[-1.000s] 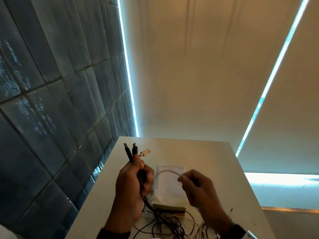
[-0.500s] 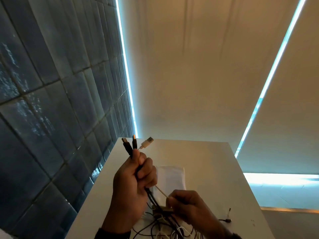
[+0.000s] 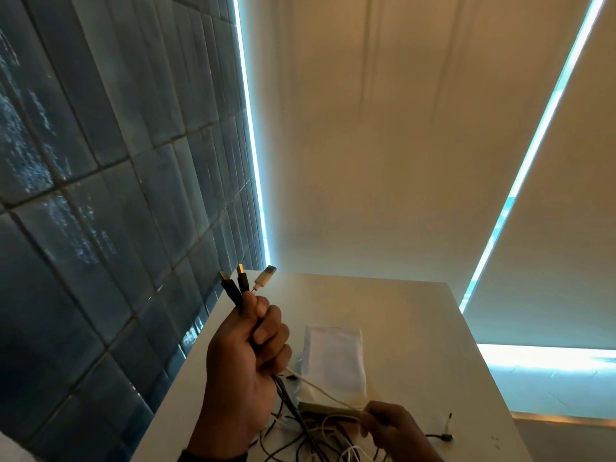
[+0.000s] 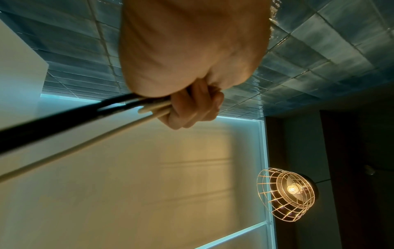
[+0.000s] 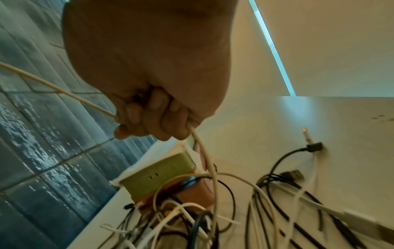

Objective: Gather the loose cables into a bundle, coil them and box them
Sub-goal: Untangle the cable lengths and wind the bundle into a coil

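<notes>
My left hand (image 3: 253,341) is raised over the white table (image 3: 416,328) and grips a bundle of cables (image 4: 132,102); two black plugs (image 3: 235,285) and one white plug (image 3: 265,275) stick up above the fist. One white cable (image 3: 320,388) runs taut from that fist down to my right hand (image 3: 386,425), which grips it near the table's front; in the right wrist view the right hand (image 5: 153,116) has its fingers curled round the white cable (image 5: 204,151). Beneath lies a tangle of black and white cables (image 5: 213,219). The box (image 3: 333,365) sits just behind both hands.
A dark tiled wall (image 3: 100,195) runs close along the table's left edge. A loose black plug with a pin (image 3: 446,428) lies at the right front of the table. A wire-cage lamp (image 4: 287,195) hangs overhead. Pale blinds stand behind the table.
My right hand has slid down and to the right along the white cable, pulling it straight from the left fist. The left hand has risen a little with its plugs.
</notes>
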